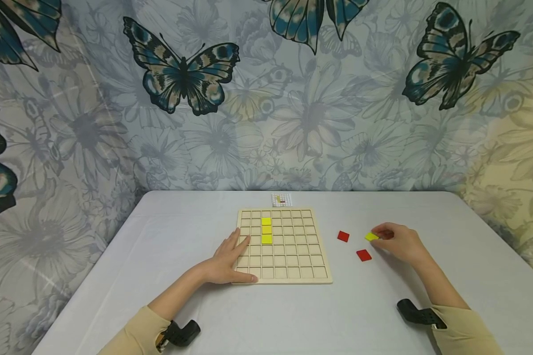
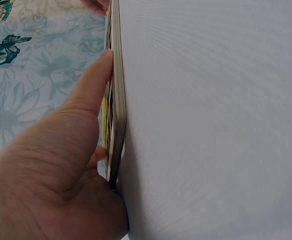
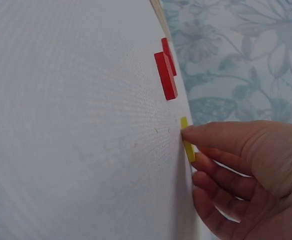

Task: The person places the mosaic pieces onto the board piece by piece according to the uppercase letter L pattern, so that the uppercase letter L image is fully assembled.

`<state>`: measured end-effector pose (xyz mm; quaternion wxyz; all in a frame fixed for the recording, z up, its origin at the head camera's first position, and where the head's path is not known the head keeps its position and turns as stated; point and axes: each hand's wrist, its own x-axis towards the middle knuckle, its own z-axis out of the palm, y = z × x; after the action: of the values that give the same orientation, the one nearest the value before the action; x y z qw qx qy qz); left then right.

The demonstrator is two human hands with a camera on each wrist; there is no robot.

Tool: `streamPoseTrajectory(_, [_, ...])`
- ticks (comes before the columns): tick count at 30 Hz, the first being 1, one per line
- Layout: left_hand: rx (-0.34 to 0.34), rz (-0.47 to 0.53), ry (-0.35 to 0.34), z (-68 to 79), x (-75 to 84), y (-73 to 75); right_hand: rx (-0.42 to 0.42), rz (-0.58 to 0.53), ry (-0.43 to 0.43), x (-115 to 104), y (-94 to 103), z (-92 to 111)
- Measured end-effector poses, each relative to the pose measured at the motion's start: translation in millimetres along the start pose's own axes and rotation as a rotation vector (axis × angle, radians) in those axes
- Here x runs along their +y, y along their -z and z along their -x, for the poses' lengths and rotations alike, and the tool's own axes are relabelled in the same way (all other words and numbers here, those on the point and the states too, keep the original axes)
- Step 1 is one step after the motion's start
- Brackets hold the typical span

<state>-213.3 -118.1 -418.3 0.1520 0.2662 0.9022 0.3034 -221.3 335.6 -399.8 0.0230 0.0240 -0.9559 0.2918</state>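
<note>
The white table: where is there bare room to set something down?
Free: on the table, the stretch between its left edge and the wooden board, beyond the left hand; and the near middle, between the two black wrist devices. Crowded: right of the board, where two red tiles lie and the right hand pinches a yellow tile.

The pinched tile (image 1: pixel 370 236) is partly hidden, the card (image 1: pixel 282 199) illegibly small

From the right hand (image 1: pixel 399 242), white tabletop (image 1: pixel 353 212) gives passage toward ten o'clock; one red square tile (image 1: pixel 343 236) blocks nine o'clock, a second red tile (image 1: pixel 364 255) eight. The left hand (image 1: pixel 224 261) obstructs the wooden grid board (image 1: pixel 298 239) at eight o'clock.
</note>
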Motion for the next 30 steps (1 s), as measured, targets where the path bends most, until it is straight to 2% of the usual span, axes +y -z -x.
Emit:
streamPoseTrajectory(10, [0.002, -0.004, -0.017, 1.6, -0.3, 0.6, 0.040, -0.001, 0.006, -3.1, 0.0, 0.6])
streamPoseTrajectory(17, [0.006, -0.003, -0.009, 1.7, -0.5, 0.8, 0.081, -0.033, 0.045, -14.4, -2.1, 0.6])
streamPoseTrajectory(24, [0.002, -0.004, 0.009, 0.1, 0.5, 0.6, 0.069, -0.085, 0.068, -32.2, -6.9, 1.8])
streamPoseTrajectory(30, [-0.005, -0.023, 0.013, -0.2, 1.0, 0.6, 0.036, -0.133, 0.021, -41.4, -14.0, 0.4])
